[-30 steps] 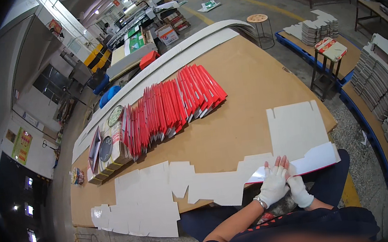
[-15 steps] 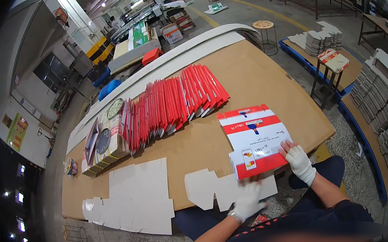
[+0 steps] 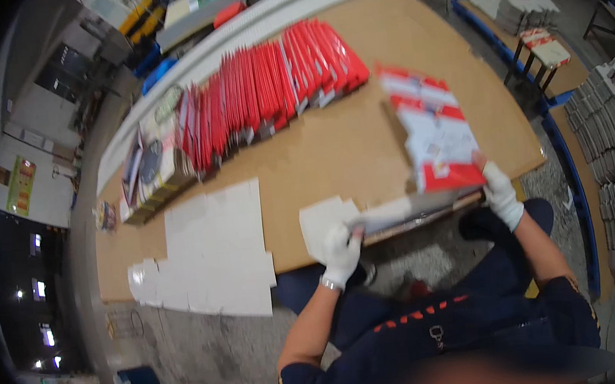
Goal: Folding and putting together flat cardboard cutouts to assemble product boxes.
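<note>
A red and white printed cardboard box blank (image 3: pixel 439 129) lies slanted at the right of the table, blurred by motion. My right hand (image 3: pixel 501 198), in a white glove with bare fingertips, grips its near right corner. My left hand (image 3: pixel 340 256), gloved alike, pinches the left end of a pale cardboard strip (image 3: pixel 400 216) raised along the table's near edge. Whether this strip is part of the printed blank or a separate sheet, I cannot tell. Just beyond my left fingers lies a white card flap (image 3: pixel 322 220), partly hidden by the glove.
A long row of red folded cartons (image 3: pixel 259 92) stands across the brown table (image 3: pixel 334 159). Left of it is a strapped carton bundle (image 3: pixel 155 170). A plain white cardboard blank (image 3: pixel 216 250) overhangs the near edge. Grey cardboard stacks (image 3: pixel 608 160) fill a pallet at right.
My left hand has moved left, from below the blank to the pale strip's left end. The near part of the blank has lifted and bent. The view has tilted downward.
</note>
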